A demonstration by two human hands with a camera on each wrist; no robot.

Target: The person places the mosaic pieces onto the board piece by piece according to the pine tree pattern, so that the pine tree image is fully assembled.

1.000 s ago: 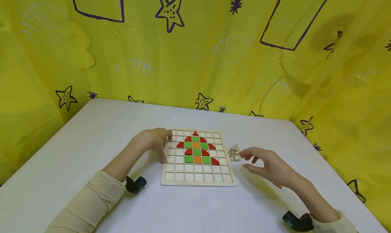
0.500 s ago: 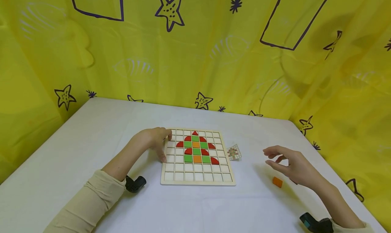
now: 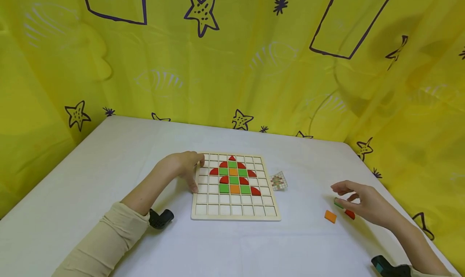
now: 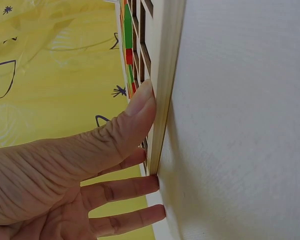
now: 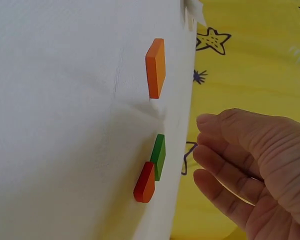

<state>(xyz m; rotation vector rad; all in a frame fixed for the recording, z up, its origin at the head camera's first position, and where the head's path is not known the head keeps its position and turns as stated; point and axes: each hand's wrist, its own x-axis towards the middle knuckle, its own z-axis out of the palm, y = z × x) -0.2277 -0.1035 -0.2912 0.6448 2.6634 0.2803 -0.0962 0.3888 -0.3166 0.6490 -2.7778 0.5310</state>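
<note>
A square wooden grid board (image 3: 236,218) lies on the white table, with red, green and orange tiles forming a tree shape in its cells. My left hand (image 3: 183,166) rests at the board's left edge; the left wrist view shows the thumb (image 4: 140,100) against the frame and fairly straight fingers touching its side. Over the table's right side hovers my right hand (image 3: 370,202), fingers loosely bent, nothing held. Below it lie a green square tile (image 5: 160,157) and a red rounded tile (image 5: 145,185), touching or nearly so. An orange square tile (image 3: 330,216) sits just left of them.
A small pattern card (image 3: 279,181) printed with a grid lies beside the board's right edge. Behind the table (image 3: 152,139) hangs a yellow curtain (image 3: 232,75) with drawn stars and fish. Black wrist cameras sit at both forearms.
My right hand has moved right, from beside the pattern card to above the loose tiles, bringing the orange, green and red ones into sight. The left hand and board have stayed still.
</note>
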